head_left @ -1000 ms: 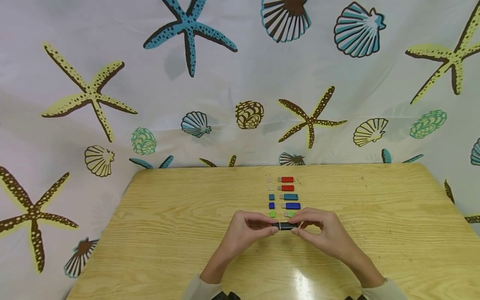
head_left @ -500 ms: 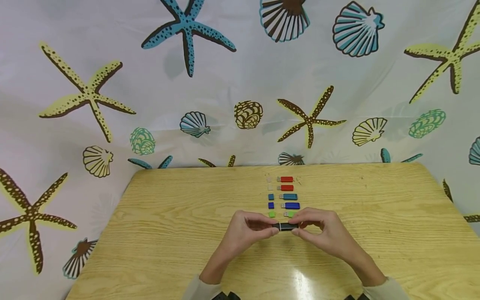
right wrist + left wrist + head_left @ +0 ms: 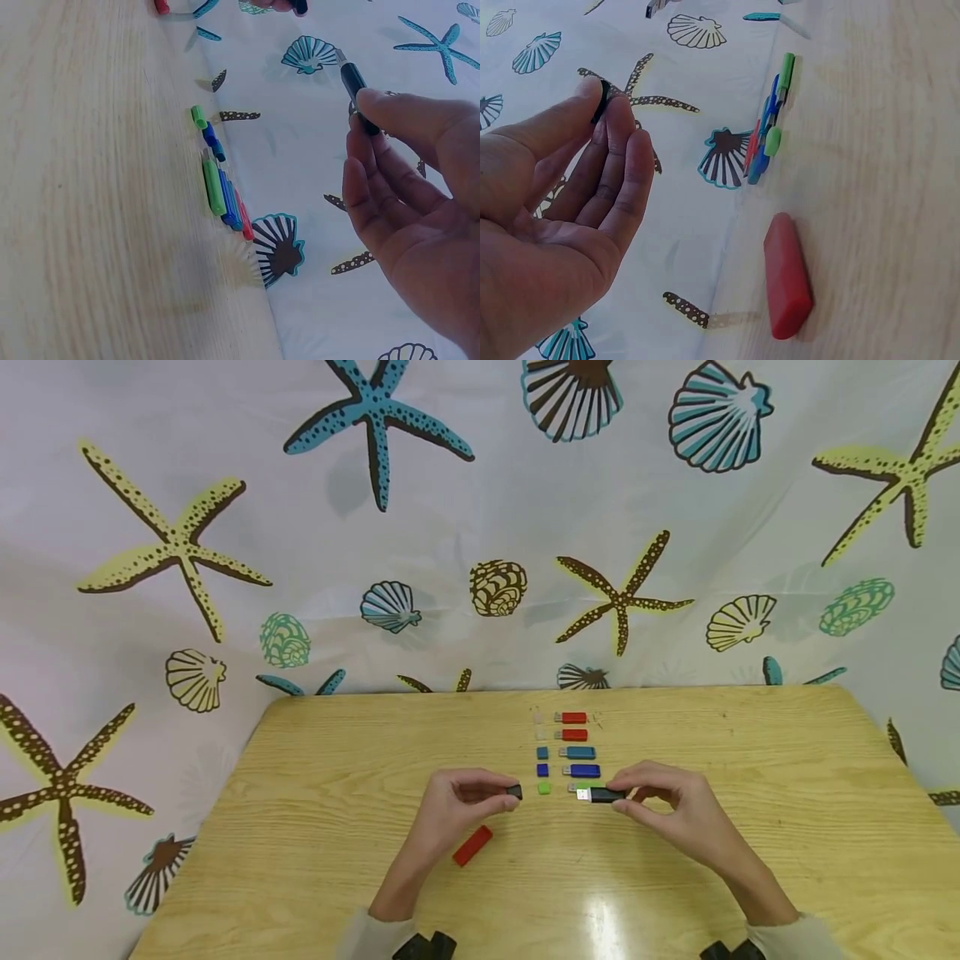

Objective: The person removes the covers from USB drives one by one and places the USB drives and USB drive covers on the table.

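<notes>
My left hand (image 3: 459,800) pinches a small black cap (image 3: 514,792) between thumb and fingers. My right hand (image 3: 681,800) holds a black USB stick (image 3: 609,795) at its rear end, the bare metal plug (image 3: 583,794) pointing left toward the cap. A gap separates the cap and the stick, and both are above the table. Just beyond lie a green USB stick, partly covered by the black one, and its green cap (image 3: 544,788). Beside my left wrist lies a red, rounded oblong piece (image 3: 472,846), which looks like a capped USB stick (image 3: 786,277).
Uncapped USB sticks run back in a column: dark blue (image 3: 582,771), teal (image 3: 578,752) and two red (image 3: 574,735). Left of them stand a dark blue cap (image 3: 542,770), a teal cap (image 3: 542,752) and faint clear caps (image 3: 541,735). A patterned cloth (image 3: 450,527) hangs behind the wooden table (image 3: 337,777).
The cap has come off the black USB stick. My left hand moved left with the cap, my right hand right with the stick. The red piece, earlier hidden by my left arm, now shows.
</notes>
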Demonstrator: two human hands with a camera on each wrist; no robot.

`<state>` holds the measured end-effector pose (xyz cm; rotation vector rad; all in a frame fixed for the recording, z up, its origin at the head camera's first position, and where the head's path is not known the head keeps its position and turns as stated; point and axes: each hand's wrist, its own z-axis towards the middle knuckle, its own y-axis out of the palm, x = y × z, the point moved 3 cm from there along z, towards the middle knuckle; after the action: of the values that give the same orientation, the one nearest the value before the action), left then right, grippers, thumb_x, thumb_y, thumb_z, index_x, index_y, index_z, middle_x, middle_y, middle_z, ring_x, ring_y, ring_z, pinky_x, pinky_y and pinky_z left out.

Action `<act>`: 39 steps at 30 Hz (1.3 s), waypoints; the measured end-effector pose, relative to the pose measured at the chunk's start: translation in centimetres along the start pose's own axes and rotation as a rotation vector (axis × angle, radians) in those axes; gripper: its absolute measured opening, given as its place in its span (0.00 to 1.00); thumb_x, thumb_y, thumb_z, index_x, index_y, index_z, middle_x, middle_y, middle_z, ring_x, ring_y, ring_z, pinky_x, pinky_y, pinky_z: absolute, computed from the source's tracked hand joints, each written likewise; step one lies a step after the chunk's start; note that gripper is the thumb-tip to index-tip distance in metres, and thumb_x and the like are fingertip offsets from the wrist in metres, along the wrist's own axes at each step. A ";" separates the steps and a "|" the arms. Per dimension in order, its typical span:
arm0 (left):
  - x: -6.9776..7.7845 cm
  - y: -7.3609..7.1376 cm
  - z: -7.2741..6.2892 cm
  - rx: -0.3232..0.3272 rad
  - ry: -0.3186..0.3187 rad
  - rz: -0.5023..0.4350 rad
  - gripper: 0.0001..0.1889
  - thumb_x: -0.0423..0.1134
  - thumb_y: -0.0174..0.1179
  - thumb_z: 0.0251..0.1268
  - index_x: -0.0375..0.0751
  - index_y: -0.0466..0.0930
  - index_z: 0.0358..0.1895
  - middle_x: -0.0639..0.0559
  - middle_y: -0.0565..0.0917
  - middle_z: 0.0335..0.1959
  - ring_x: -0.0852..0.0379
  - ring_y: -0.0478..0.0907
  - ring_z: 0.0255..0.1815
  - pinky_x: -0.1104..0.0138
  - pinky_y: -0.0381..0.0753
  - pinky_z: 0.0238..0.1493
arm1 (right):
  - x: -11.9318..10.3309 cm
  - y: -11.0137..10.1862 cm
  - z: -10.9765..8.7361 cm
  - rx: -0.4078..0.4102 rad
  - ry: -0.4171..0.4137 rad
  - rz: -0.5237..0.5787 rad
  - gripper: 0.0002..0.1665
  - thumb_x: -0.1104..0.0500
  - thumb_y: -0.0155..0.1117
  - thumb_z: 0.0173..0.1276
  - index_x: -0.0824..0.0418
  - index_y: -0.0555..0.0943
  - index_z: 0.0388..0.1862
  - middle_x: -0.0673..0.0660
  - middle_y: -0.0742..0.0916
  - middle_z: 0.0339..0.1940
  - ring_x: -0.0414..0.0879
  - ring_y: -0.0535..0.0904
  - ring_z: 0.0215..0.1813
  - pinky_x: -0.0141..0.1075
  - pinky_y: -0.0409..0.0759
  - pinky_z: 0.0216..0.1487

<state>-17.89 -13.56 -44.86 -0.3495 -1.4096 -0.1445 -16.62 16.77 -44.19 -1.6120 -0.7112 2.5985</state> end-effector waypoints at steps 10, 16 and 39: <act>-0.6 0.8 0.2 0.028 -0.007 0.075 0.10 0.32 0.71 0.65 0.33 0.89 0.46 0.40 0.90 0.40 0.50 0.89 0.39 0.65 0.87 0.42 | 0.5 0.9 0.1 0.037 0.005 -0.021 0.12 0.70 0.72 0.66 0.61 0.89 0.47 0.54 0.89 0.46 0.43 0.83 0.43 0.32 0.84 0.41; -1.2 1.4 0.3 0.021 -0.019 0.127 0.10 0.32 0.71 0.65 0.34 0.89 0.47 0.42 0.90 0.40 0.53 0.89 0.39 0.68 0.86 0.42 | 1.3 1.2 0.0 0.046 0.055 -0.008 0.10 0.69 0.72 0.67 0.64 0.89 0.47 0.58 0.89 0.46 0.46 0.83 0.44 0.32 0.84 0.41; -2.4 2.3 0.9 0.056 -0.047 0.267 0.05 0.35 0.73 0.64 0.41 0.92 0.41 0.51 0.90 0.39 0.60 0.87 0.36 0.70 0.85 0.39 | 3.8 1.9 -0.3 0.118 0.232 -0.098 0.08 0.64 0.76 0.65 0.59 0.91 0.43 0.53 0.91 0.43 0.40 0.84 0.41 0.33 0.84 0.40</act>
<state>-18.43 -11.34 -47.49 -0.4929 -1.3967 0.1218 -17.73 16.04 -48.28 -1.7552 -0.5935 2.2897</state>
